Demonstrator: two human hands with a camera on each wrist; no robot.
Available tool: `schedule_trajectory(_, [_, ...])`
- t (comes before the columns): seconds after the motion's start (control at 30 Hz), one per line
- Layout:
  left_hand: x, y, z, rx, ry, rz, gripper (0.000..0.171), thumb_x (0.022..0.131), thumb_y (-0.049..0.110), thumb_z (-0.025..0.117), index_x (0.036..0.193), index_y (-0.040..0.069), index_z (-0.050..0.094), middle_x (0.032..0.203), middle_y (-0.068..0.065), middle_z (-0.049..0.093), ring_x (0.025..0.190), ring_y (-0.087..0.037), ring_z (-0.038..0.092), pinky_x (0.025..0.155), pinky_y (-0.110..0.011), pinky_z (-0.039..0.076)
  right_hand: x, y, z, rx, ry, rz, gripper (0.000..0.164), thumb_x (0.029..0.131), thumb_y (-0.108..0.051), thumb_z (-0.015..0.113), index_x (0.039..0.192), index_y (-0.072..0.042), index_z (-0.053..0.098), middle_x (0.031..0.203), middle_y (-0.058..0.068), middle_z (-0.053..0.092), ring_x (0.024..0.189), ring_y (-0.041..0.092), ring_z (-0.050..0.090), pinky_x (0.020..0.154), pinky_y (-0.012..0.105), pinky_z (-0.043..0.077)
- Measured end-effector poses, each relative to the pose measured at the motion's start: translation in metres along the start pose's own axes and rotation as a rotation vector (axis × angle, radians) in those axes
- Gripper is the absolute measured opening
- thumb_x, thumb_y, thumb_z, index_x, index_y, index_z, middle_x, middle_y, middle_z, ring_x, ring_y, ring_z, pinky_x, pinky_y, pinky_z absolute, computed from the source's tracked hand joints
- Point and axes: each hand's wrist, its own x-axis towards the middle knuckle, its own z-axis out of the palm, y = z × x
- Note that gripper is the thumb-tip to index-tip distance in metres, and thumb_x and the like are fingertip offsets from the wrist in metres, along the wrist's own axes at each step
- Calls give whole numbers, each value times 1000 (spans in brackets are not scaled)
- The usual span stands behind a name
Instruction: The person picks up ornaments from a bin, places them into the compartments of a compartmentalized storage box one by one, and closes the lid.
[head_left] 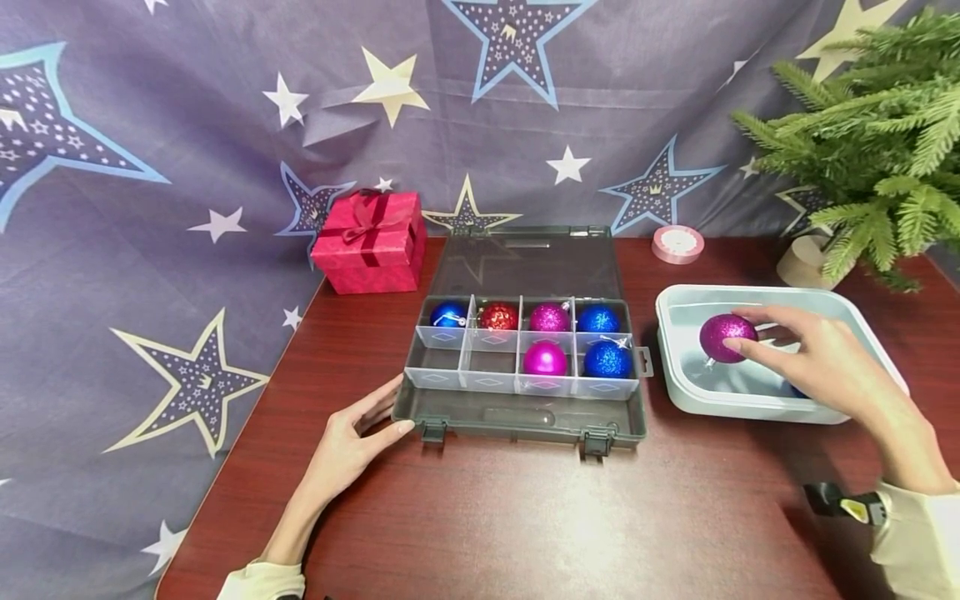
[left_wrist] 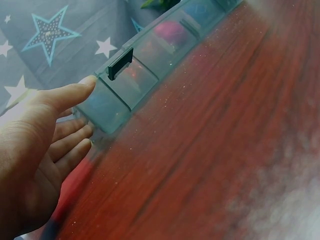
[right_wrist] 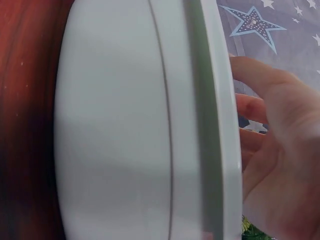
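Over the pale plastic tub [head_left: 701, 406], my right hand [head_left: 832, 358] pinches a glittery purple bauble [head_left: 726, 337] between thumb and fingers. In the right wrist view the tub's wall [right_wrist: 115, 120] hides the bauble and the fingertips of that hand [right_wrist: 280, 135]. My left hand [head_left: 348, 450] touches the left front corner of a clear grey divided case [head_left: 517, 412], fingers extended along its side and thumb at the front edge. The case's lid stands raised at the back. Blue baubles [head_left: 607, 360], a red one [head_left: 498, 316] and pink ones [head_left: 545, 358] sit in its compartments.
A red gift box [head_left: 367, 242] stands behind the case on the left. Back right are a pink ribbon roll [head_left: 678, 244] and a small green tree [head_left: 862, 142] on a wooden base. Something blue [head_left: 797, 390] shows inside the tub, beneath the right hand.
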Motion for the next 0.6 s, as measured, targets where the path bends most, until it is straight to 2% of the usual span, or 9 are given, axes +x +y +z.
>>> schedule_trajectory(0.13, [-1,0,0,5,0,-6,61,92,8,80,149,18,59,139,-10,64,123,-27,65,101,-22,50,1,-5,0,50,25,8,42,89,-17,83,129,-11,73,119,4,73,94,-19,55,76,3,41])
schedule_trajectory(0.37, [-2,0,0,4,3,-6,61,92,8,80,149,17,59,140,-10,64,124,-27,64,101,-22,50,6,-15,4,111,66,0,44,87,-13,84,130,-10,72,112,-26,64,91,-19,57,75,3,42])
schedule_trajectory(0.5, [-1,0,0,0,1,-6,61,92,8,80,149,17,58,139,-10,64,123,-26,64,101,-22,50,9,-23,5,136,82,-6,45,88,-13,84,131,-13,72,111,-27,64,91,-17,58,76,4,41])
schedule_trajectory(0.6, [0,0,0,2,2,-4,61,92,8,80,149,17,59,139,-10,65,123,-26,65,101,-23,50,13,-29,6,142,88,4,45,88,-16,85,132,-16,72,112,-16,70,92,-15,58,77,7,39])
